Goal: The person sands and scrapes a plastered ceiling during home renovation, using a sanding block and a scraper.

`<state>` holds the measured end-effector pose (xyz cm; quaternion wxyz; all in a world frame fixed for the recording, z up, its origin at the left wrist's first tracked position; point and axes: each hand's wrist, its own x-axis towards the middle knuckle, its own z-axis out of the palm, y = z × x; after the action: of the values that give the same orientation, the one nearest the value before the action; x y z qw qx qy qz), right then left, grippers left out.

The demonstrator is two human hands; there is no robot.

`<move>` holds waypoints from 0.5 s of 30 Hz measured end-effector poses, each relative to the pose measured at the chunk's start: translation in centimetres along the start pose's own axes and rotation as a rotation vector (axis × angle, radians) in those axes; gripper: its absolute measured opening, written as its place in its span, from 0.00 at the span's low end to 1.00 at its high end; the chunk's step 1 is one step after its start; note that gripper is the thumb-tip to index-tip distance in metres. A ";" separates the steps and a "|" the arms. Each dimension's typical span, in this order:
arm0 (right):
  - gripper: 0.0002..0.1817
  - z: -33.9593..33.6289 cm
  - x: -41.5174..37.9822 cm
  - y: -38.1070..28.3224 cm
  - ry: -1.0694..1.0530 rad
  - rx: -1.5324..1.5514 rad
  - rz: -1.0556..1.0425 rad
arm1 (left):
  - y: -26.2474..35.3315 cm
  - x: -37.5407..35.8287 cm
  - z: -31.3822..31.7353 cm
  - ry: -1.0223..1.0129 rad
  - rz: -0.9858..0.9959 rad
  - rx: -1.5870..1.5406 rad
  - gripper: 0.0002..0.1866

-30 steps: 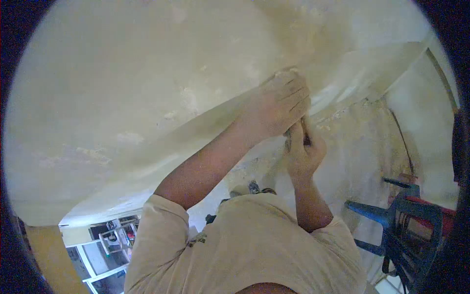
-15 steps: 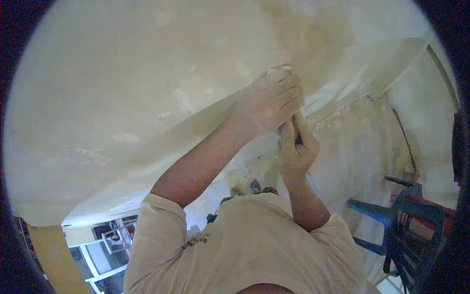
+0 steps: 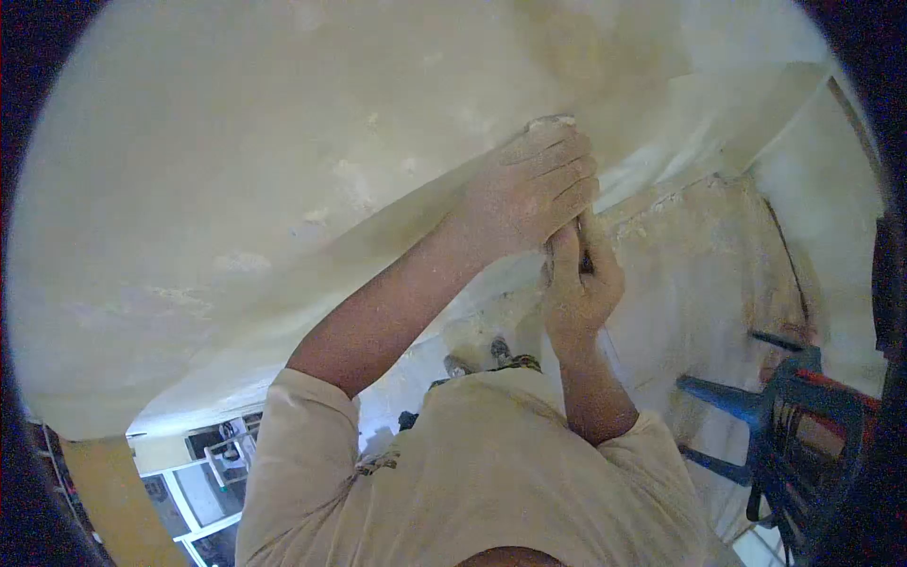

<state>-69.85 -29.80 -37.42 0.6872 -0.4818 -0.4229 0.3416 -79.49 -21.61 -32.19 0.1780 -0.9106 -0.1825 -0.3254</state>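
Near the centre, my left hand (image 3: 534,194) is closed, its fingers together over something mostly hidden. A pale, rough edge (image 3: 551,121) shows just beyond its knuckles, close to the large cream surface (image 3: 236,161). Directly below and touching it, my right hand (image 3: 584,288) is closed too, with its fingers pointing up under the left hand. A small dark gap or object shows between its thumb and fingers; I cannot make out what it holds. The cream surface has flaking, whitish patches and a yellowish stain near the top.
A dark blue chair (image 3: 723,399) with something red on it stands at the lower right. Behind my hands, a stained, worn surface (image 3: 690,274) runs to the right. At the lower left are a yellow-brown panel (image 3: 118,501) and a white-framed window or door (image 3: 203,501).
Both hands have moved slightly right, still together, and my left hand is also a little higher. The view has shifted slightly.
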 end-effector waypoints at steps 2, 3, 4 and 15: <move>0.18 0.2 -0.7 0.3 0.003 -0.008 0.032 | -0.1 -0.9 0.6 0.061 -0.004 -0.049 0.13; 0.18 0.3 -0.5 0.2 0.007 -0.018 0.047 | -0.4 -0.3 0.5 0.066 0.006 -0.047 0.13; 0.18 0.3 -0.2 0.1 0.010 -0.028 0.063 | -0.8 0.1 0.3 0.034 0.013 -0.020 0.13; 0.19 -1.2 0.5 1.6 -0.040 -0.068 0.092 | 0.2 -0.8 2.3 0.038 -0.033 -0.064 0.13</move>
<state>-68.63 -29.35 -39.08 0.6454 -0.5168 -0.4253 0.3681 -78.79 -20.90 -34.41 0.1469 -0.9063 -0.1836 -0.3511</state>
